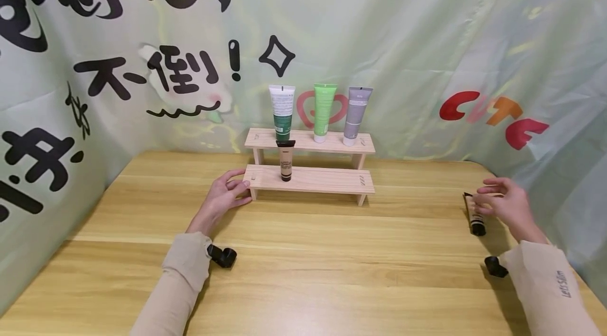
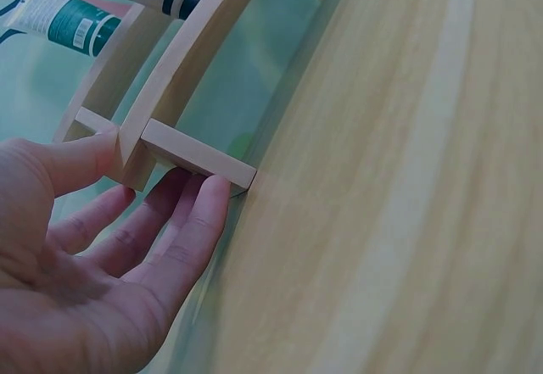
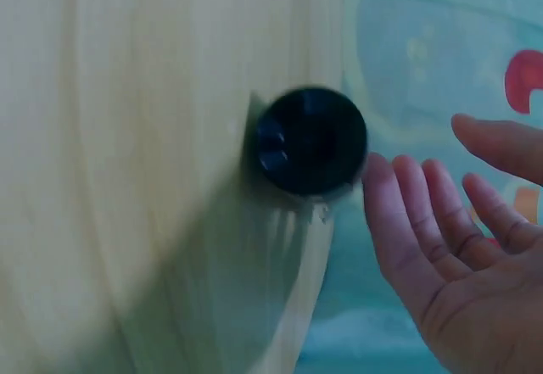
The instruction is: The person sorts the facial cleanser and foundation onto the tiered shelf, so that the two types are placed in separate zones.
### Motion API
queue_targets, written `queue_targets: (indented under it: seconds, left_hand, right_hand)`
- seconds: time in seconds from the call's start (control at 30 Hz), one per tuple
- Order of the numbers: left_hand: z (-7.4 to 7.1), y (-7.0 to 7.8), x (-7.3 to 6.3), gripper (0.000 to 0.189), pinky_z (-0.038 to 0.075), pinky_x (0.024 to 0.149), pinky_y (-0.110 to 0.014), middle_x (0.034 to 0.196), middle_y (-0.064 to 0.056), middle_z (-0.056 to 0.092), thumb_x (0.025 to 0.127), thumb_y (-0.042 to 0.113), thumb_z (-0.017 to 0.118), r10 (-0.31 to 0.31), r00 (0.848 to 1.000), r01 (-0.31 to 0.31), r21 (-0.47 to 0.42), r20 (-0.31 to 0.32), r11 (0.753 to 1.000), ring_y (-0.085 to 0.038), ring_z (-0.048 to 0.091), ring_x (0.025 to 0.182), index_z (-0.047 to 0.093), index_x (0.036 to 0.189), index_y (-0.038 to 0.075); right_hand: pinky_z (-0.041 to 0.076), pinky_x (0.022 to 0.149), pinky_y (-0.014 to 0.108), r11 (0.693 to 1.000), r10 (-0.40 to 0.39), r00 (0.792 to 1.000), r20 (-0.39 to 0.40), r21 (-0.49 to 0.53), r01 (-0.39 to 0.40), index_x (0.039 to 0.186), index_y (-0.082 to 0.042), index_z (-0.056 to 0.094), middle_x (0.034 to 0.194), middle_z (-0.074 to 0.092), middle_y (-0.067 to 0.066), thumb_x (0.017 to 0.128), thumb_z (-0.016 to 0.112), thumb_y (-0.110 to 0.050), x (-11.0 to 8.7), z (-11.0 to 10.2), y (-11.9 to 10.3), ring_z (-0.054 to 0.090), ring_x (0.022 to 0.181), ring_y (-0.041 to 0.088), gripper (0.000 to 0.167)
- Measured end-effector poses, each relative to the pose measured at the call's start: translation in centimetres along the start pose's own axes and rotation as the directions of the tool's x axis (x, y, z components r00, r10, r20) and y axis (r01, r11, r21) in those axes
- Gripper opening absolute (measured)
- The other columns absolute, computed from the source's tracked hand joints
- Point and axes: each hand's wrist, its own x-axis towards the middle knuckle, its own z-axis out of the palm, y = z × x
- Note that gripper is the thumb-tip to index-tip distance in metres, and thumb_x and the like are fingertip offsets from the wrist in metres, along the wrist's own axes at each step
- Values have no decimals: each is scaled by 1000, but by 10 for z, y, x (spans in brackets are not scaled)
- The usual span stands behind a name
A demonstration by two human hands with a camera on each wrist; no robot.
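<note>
At the left end of a two-tier wooden display stand (image 1: 308,179), my left hand (image 1: 226,193) grips the lower board. In the left wrist view its thumb lies at the board's end, with fingertips against the stand's leg (image 2: 199,155). Far right, a beige tube with a black cap (image 1: 476,216) lies on the table. My right hand (image 1: 509,207) hovers over its right side, fingers extended and overlapping it in the head view. The right wrist view shows the black cap (image 3: 311,141) end-on, beside loosely straight fingers with the thumb apart.
A similar beige tube (image 1: 286,162) stands on the lower tier. On the upper tier stand a white-and-green tube (image 1: 282,112), a light green tube (image 1: 324,112) and a grey-purple tube (image 1: 357,115). Printed cloth (image 1: 379,20) hangs behind the wooden table (image 1: 341,267).
</note>
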Motion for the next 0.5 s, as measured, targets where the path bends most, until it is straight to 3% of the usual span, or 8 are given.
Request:
queue_targets:
  seconds: [0.03, 0.1, 0.2, 0.3, 0.5]
  left_hand:
    - [0, 0, 0, 49, 61, 87, -35, 116, -17, 62, 106, 3, 52, 1, 1000, -1, 1, 4, 1000, -18, 65, 94, 37, 152, -2]
    - [0, 1, 1, 49, 61, 88, -35, 116, -17, 62, 106, 3, 52, -2, 1000, 2, 6, 4, 1000, -18, 65, 94, 36, 152, -2]
    - [0, 2, 1, 49, 61, 88, -35, 115, -16, 62, 106, 2, 52, -5, 1000, 5, 2, 2, 1000, -17, 65, 93, 36, 153, -2]
    - [0, 1, 1, 49, 61, 88, -35, 115, -16, 62, 106, 3, 52, -9, 1000, 9, 3, -1, 1000, -18, 65, 94, 37, 153, -1]
    - [1, 1, 0, 48, 61, 88, -35, 121, -20, 61, 106, 4, 51, -11, 1000, 11, 13, -3, 1000, -20, 64, 97, 37, 152, -1]
  right_hand:
    - [60, 56, 22, 999, 17, 1000, 3, 40, -17, 105, -15, 54, 82, 64, -13, 93, 62, 12, -1, -5, 1, 67, 67, 6, 30]
    - [61, 56, 22, 1000, 26, 1000, 14, 11, -26, 106, -11, 54, 82, 64, -14, 93, 62, 13, -2, -11, 2, 66, 68, 5, 28]
    - [61, 59, 24, 988, 38, 999, 27, -152, -33, 117, 8, 51, 83, 61, -16, 95, 60, 9, -3, -17, 2, 65, 69, 2, 24]
    - [62, 61, 27, 952, 78, 996, 45, -300, -61, 129, 23, 34, 85, 59, -13, 98, 59, 4, -4, -19, 3, 65, 69, 2, 45]
    - [62, 61, 28, 914, 164, 981, 108, -390, -110, 129, 26, 28, 87, 61, -4, 97, 63, 1, -2, -19, 10, 64, 66, 5, 54]
